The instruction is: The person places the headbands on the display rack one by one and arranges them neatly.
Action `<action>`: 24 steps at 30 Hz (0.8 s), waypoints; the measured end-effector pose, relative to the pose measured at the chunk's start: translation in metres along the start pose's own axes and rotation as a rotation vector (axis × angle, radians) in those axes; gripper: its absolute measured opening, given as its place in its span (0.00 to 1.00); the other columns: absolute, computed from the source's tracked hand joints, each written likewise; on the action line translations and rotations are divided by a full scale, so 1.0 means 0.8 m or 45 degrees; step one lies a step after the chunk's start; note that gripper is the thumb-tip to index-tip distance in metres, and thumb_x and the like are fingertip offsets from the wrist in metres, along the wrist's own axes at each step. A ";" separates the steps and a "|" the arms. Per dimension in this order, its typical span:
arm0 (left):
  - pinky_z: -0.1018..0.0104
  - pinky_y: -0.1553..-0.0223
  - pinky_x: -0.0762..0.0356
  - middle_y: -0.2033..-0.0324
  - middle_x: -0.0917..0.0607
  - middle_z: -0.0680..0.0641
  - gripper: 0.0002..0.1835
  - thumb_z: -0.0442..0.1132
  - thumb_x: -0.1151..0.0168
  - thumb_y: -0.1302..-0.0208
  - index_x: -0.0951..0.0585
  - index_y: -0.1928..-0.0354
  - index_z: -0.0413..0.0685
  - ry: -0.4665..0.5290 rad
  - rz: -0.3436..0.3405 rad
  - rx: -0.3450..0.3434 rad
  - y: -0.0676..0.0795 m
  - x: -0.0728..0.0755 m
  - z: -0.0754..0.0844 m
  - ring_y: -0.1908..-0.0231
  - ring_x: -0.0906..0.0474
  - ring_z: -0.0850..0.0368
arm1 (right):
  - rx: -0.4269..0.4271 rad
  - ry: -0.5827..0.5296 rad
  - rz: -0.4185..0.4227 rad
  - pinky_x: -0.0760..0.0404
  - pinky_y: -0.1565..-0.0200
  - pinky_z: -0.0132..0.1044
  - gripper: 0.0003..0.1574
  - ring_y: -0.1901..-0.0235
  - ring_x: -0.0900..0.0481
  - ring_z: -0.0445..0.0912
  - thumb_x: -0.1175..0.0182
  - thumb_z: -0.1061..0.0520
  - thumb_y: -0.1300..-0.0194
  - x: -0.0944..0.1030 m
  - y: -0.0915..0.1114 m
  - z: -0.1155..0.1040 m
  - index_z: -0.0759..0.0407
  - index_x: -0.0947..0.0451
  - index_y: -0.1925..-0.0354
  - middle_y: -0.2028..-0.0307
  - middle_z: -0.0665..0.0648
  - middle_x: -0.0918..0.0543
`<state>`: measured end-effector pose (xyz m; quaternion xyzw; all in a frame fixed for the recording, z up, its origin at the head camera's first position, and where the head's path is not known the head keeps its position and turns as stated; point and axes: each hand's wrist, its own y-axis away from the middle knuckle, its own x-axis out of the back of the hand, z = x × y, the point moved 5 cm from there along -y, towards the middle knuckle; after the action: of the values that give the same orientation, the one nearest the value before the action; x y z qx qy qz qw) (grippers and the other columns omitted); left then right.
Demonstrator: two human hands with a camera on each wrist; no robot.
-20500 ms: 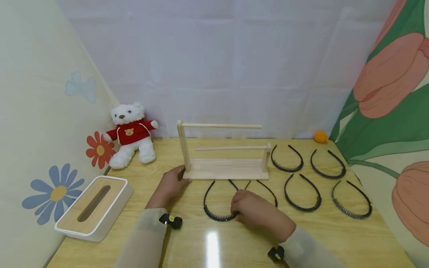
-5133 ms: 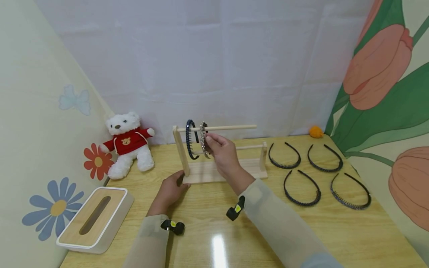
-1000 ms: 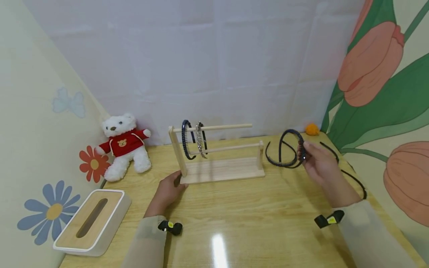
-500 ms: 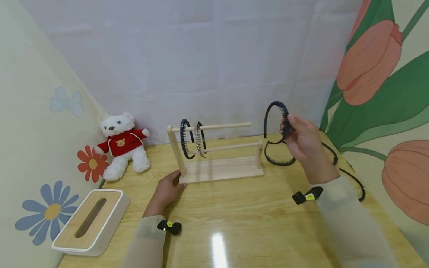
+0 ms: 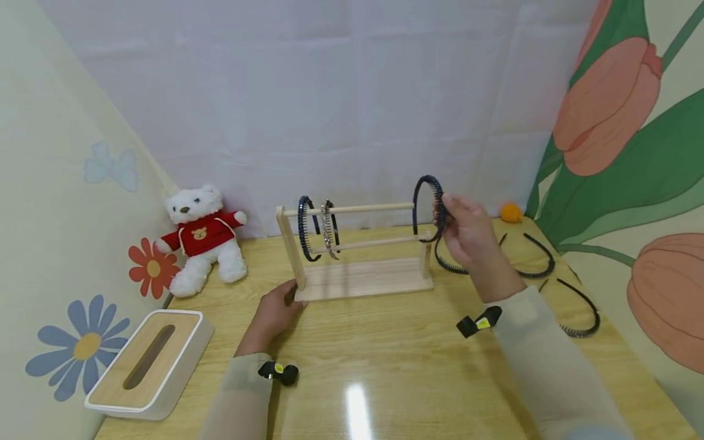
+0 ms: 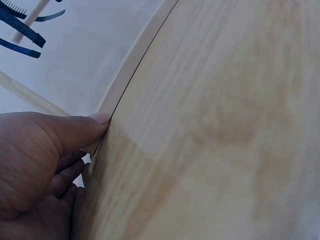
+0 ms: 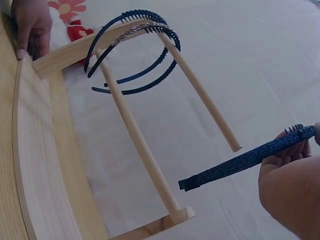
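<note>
My left hand (image 5: pixel 275 311) grips the left end of the wooden rack (image 5: pixel 368 281); its thumb (image 6: pixel 82 131) lies on the base's edge. With my right hand (image 5: pixel 475 244) I pinch a dark toothed headband (image 5: pixel 439 211) by its curved part, in the air at the rack's right side. In the right wrist view this headband (image 7: pixel 235 164) is just off the free end of the upper rod (image 7: pixel 220 122). Toward the rack's left post hang a dark headband (image 5: pixel 303 229) and a silver glittery headband (image 5: pixel 328 227), around both rods.
Three dark headbands lie on the table to the right, one (image 5: pixel 451 266) partly behind my right hand, another (image 5: pixel 539 273) farther right, one (image 5: pixel 585 332) nearer. A tissue box (image 5: pixel 148 360) and a white bear (image 5: pixel 203 232) stand left. An orange ball (image 5: pixel 511 212) sits at the back.
Over the last second my right hand has lifted the dark headband from the right side and carried it left to the rack's rod ends. Earlier, the silver headband was placed and released. My left hand stays put.
</note>
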<state>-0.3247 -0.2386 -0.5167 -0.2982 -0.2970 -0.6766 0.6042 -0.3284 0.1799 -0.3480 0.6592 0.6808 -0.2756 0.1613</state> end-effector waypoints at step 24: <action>0.34 0.19 0.38 0.22 0.28 0.32 0.35 0.42 0.34 0.20 0.32 0.17 0.41 -0.002 0.008 -0.015 -0.002 0.000 0.000 0.21 0.35 0.30 | -0.029 0.125 0.075 0.16 0.61 0.26 0.22 0.66 0.17 0.39 0.43 0.63 0.16 -0.001 -0.009 0.050 0.48 0.10 0.67 0.67 0.47 0.10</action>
<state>-0.3263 -0.2384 -0.5166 -0.3032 -0.2925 -0.6762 0.6044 -0.3415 0.1558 -0.3785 0.6898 0.6713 -0.2302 0.1434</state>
